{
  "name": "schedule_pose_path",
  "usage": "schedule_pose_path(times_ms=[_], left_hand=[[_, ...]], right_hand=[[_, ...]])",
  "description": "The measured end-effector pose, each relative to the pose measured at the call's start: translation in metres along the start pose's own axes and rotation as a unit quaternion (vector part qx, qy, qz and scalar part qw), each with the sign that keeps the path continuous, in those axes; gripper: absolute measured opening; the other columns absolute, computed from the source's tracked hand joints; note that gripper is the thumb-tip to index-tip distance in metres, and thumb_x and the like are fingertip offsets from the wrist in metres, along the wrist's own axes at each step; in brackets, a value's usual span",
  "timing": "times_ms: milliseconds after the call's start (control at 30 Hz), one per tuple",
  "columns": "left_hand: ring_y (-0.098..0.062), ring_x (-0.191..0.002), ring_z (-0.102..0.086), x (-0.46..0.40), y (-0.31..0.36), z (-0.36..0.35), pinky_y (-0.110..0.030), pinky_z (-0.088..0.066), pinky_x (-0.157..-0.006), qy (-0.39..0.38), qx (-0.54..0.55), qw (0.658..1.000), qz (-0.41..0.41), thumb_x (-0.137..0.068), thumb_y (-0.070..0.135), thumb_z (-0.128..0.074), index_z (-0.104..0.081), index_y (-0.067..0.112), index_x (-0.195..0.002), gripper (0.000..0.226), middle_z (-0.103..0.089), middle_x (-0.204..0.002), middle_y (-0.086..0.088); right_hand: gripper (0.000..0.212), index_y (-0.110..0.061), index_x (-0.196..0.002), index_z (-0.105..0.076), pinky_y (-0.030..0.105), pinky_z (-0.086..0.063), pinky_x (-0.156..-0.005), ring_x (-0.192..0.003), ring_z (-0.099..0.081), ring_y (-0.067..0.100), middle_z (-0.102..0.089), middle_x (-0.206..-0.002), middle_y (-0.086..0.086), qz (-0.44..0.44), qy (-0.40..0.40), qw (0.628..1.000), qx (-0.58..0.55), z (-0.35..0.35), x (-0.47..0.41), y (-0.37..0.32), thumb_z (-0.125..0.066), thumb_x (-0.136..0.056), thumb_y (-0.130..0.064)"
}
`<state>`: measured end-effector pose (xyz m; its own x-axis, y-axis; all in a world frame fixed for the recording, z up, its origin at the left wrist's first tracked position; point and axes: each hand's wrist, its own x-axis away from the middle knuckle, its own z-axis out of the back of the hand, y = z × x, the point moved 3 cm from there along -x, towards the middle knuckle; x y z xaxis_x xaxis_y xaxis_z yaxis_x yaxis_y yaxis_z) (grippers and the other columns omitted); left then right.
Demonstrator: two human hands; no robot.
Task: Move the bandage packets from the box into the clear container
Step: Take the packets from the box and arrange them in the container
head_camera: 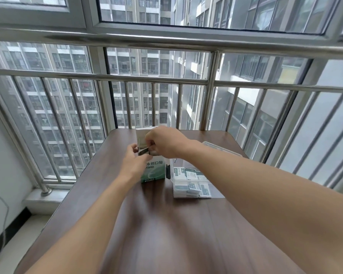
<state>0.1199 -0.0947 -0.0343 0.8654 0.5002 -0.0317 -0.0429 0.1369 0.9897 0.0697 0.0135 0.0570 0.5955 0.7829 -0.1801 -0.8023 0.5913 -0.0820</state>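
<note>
Across the dark wooden table (166, 224), my left hand (134, 161) steadies the upright green-white cardboard box (153, 171); my right hand (166, 143) pinches a bandage packet (144, 151) at its mouth, the clear plastic container (190, 184) lower right.

Daylight, soft and diffuse, enters through the large glazed window wall (166, 99) ahead; scene bright overall, no hard sun patches. Dark brown wood-grain tabletop (166, 224) carries a broad pale sheen down its middle, reflecting the window. Shadows weak and soft-edged, visible under the two forearms. Brushed steel horizontal railing bar (107, 39) shows a long bright highlight. Strong wide-angle distortion: railing bars bow and splay toward the frame edges, forearms look stretched at the bottom. Near forearms slightly soft; fingers at the table's far end mildly blurred. High-rise facades outside hazy, low contrast.
</note>
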Motion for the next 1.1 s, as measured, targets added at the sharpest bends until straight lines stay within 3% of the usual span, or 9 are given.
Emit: schedule_pose_path(times_ms=[100,200,300,433,600,733,833,967,1100], left_hand=[[-0.022,-0.115,-0.057,0.001,0.000,-0.001,-0.039,-0.049,-0.099,0.006,-0.012,1.000,-0.025,-0.088,0.011,-0.072,-0.030,0.015,-0.151,0.076,-0.052,-0.133,-0.006],[-0.022,-0.131,-0.048,0.007,0.004,-0.001,-0.047,-0.045,-0.109,0.010,-0.040,0.997,-0.067,-0.080,0.033,-0.077,-0.016,0.034,-0.154,0.096,-0.038,-0.148,-0.004],[-0.015,-0.138,-0.034,0.015,0.013,0.000,-0.038,-0.036,-0.112,0.026,-0.086,0.985,-0.146,-0.086,0.038,-0.077,-0.022,0.040,-0.150,0.084,-0.028,-0.152,0.001],[-0.015,-0.130,-0.040,0.018,0.027,0.007,-0.033,-0.034,-0.110,0.063,-0.128,0.955,-0.259,-0.084,0.030,-0.080,-0.048,0.037,-0.127,0.054,-0.040,-0.138,0.000],[-0.020,-0.135,-0.038,0.009,0.037,0.011,-0.038,-0.034,-0.113,0.058,-0.147,0.956,-0.248,-0.075,0.031,-0.088,-0.068,0.034,-0.095,0.028,-0.040,-0.134,0.008],[-0.022,-0.137,-0.030,0.008,0.041,0.011,-0.036,-0.028,-0.113,0.039,-0.151,0.963,-0.219,-0.077,0.039,-0.085,-0.075,0.038,-0.090,0.017,-0.039,-0.143,0.008],[-0.022,-0.135,-0.026,0.008,0.041,0.011,-0.029,-0.022,-0.109,0.042,-0.167,0.961,-0.214,-0.081,0.041,-0.081,-0.080,0.029,-0.097,0.020,-0.038,-0.145,0.007],[-0.019,-0.130,-0.025,0.010,0.043,0.015,-0.029,-0.022,-0.107,0.074,-0.135,0.963,-0.221,-0.082,0.043,-0.079,-0.080,0.025,-0.087,0.019,-0.039,-0.133,0.012],[-0.024,-0.130,-0.034,0.010,0.045,0.020,-0.029,-0.028,-0.104,0.085,-0.096,0.964,-0.232,-0.082,0.043,-0.079,-0.080,0.023,-0.083,0.020,-0.044,-0.126,0.013]], right_hand=[[0.017,-0.020,-0.078,-0.063,0.030,-0.049,-0.060,-0.075,-0.061,0.020,-0.060,-0.078,-0.005,0.006,0.010,1.000,0.009,0.008,0.004,-0.003,-0.064,-0.089,-0.007],[0.019,-0.017,-0.079,-0.064,0.026,-0.046,-0.059,-0.070,-0.059,0.016,-0.058,-0.075,-0.007,0.005,0.019,1.000,-0.007,0.017,0.006,-0.001,-0.062,-0.092,-0.004],[0.013,-0.015,-0.084,-0.067,0.023,-0.044,-0.061,-0.071,-0.059,0.015,-0.061,-0.078,-0.005,0.009,0.032,0.999,-0.021,0.024,0.009,0.001,-0.063,-0.094,-0.008],[0.010,-0.015,-0.090,-0.070,0.017,-0.037,-0.059,-0.073,-0.059,0.013,-0.063,-0.081,-0.005,0.013,0.041,0.998,-0.040,0.028,0.012,0.001,-0.063,-0.094,-0.008],[0.018,-0.021,-0.080,-0.063,0.030,-0.049,-0.063,-0.070,-0.059,0.017,-0.060,-0.074,-0.008,0.026,0.061,0.997,-0.037,0.032,0.013,0.002,-0.063,-0.094,-0.009],[0.016,-0.017,-0.080,-0.063,0.037,-0.054,-0.067,-0.070,-0.060,0.022,-0.064,-0.076,-0.001,0.037,0.084,0.995,-0.028,0.039,0.014,0.003,-0.062,-0.093,-0.008],[0.013,-0.016,-0.084,-0.066,0.034,-0.050,-0.063,-0.070,-0.059,0.021,-0.065,-0.077,-0.001,0.043,0.096,0.994,-0.025,0.042,0.016,0.003,-0.062,-0.095,-0.010],[0.010,-0.015,-0.087,-0.066,0.029,-0.043,-0.061,-0.069,-0.056,0.018,-0.063,-0.079,-0.003,0.062,0.114,0.991,-0.038,0.045,0.018,-0.002,-0.062,-0.096,-0.014],[0.003,-0.016,-0.094,-0.068,0.026,-0.046,-0.064,-0.068,-0.055,0.010,-0.062,-0.081,-0.009,0.069,0.140,0.985,-0.076,0.049,0.019,-0.006,-0.066,-0.095,-0.016]])
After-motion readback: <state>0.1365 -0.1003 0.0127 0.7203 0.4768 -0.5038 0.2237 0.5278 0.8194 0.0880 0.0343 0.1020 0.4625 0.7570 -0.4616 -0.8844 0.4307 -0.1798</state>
